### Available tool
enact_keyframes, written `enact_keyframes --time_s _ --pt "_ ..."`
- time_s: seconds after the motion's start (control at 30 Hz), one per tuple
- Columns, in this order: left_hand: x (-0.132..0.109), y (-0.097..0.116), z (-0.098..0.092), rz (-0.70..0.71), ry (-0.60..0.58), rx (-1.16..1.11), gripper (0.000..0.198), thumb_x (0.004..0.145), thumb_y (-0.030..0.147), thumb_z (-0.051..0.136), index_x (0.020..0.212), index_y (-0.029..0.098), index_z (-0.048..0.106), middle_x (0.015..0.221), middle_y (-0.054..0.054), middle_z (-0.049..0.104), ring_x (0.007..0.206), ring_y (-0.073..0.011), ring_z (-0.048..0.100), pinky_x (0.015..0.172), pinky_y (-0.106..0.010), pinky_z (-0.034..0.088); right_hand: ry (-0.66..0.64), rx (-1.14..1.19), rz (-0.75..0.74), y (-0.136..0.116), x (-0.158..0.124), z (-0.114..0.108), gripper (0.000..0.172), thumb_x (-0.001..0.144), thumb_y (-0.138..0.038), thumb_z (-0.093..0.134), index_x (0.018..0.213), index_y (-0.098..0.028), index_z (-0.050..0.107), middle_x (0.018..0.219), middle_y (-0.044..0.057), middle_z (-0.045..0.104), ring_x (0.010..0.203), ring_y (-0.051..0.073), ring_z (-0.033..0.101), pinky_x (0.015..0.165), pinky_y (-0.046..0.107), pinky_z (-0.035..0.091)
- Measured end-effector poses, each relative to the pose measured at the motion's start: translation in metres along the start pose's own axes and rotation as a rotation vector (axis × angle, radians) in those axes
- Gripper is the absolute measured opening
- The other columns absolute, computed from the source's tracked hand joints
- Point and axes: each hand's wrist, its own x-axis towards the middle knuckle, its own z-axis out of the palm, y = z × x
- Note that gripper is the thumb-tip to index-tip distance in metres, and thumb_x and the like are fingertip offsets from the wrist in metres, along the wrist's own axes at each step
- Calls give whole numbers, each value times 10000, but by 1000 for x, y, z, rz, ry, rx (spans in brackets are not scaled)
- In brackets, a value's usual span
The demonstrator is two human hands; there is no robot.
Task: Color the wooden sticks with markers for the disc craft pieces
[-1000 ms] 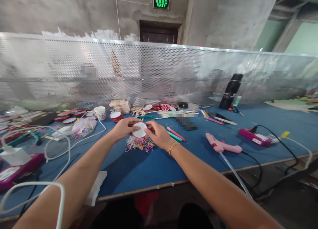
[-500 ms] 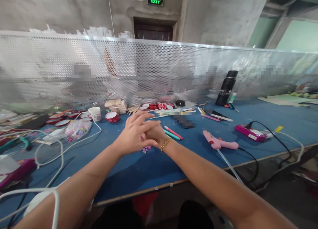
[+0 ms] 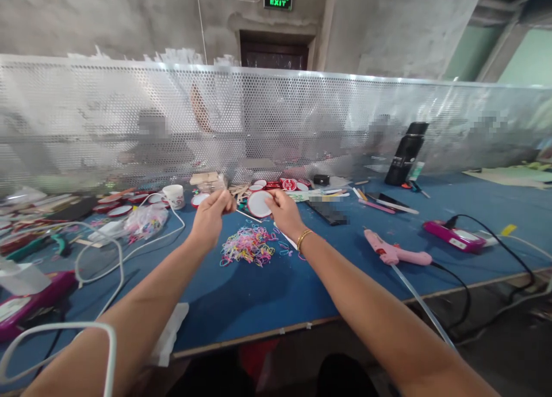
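Observation:
My right hand (image 3: 285,212) grips a round lid (image 3: 259,204) by its right edge; its pale inner face and red rim show. My left hand (image 3: 212,213) is closed in a pinch to the left of the lid, and whatever its fingers hold is too small or hidden to make out. A thin pale stick (image 3: 249,216) shows between the two hands, but I cannot tell whether it is touched. Below them lies a loose pile of small coloured rubber bands (image 3: 246,246), with a few strays at its right.
A pink glue gun (image 3: 397,250) with a long glue stick lies at right, near a purple power strip (image 3: 452,236). Behind stand a black bottle (image 3: 405,155) and a paper cup (image 3: 173,196). White cables (image 3: 118,265) loop across the left. A perforated metal screen (image 3: 276,115) closes the back.
My hands, overlapping before, have moved apart. The lid now shows in my right hand, and the rubber band pile has come into sight. The view has shifted slightly left.

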Motion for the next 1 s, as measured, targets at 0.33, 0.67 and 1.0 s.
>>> enact_keyframes --time_s 0.33,0.67,1.0 --pt "-1 -29 3 -221 -234 171 377 760 403 645 1059 176 605 893 -46 667 710 -143 597 579 -250 454 -195 92 -46 -11 -11 3 272 926 -436 464 949 -205 606 796 7 643 679 131 576 633 230 425" --pt "6 -47 -9 -102 -140 311 390 742 221 616 1129 182 642 976 -45 698 892 -172 619 800 -310 490 -386 -409 -39 18 -5 -5 156 866 -280 570 832 -214 707 878 24 696 812 143 602 738 242 403" --pt "3 -50 -7 -70 -326 360 277 801 205 501 912 203 755 1014 -65 716 857 -160 636 782 -294 495 -460 -651 -37 24 -12 11 152 813 -318 634 866 -230 746 903 65 674 878 167 580 822 264 402"
